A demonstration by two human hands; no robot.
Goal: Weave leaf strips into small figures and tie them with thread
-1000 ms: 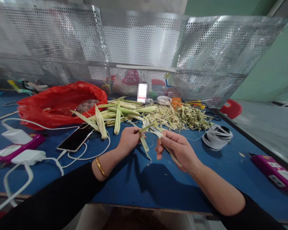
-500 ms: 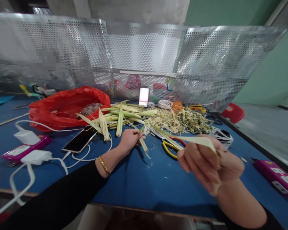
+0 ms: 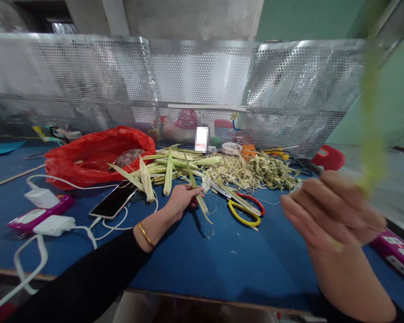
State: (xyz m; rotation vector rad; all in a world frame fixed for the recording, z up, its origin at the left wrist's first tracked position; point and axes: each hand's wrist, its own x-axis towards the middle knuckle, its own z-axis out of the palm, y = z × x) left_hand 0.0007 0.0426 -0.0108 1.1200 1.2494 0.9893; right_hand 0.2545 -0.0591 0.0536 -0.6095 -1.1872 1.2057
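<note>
My left hand (image 3: 183, 197) rests low over the table, thumb and fingers pinched on a narrow strip of corn husk (image 3: 204, 205). A gold bracelet circles that wrist. Raised at the right, my right hand (image 3: 335, 213) is closed round a long yellow-green husk strip (image 3: 372, 121) that points upward and is smeared by motion. Between the hands lie scissors (image 3: 244, 213) with red and yellow handles, a few husk strips across them. Beyond my left hand is a pile of pale green corn husks (image 3: 168, 172).
Shredded plant bits (image 3: 235, 170) are heaped by a darker dried heap (image 3: 272, 172). A red plastic bag (image 3: 70, 166), a phone (image 3: 112, 202), white chargers (image 3: 54, 224) and cables lie left. A perforated metal screen (image 3: 202, 72) closes the back; a purple power strip (image 3: 397, 255) sits right.
My right hand has moved right and slightly up, and its husk strip has swung from pointing left to pointing upward. My left hand stays nearly in place with its strip.
</note>
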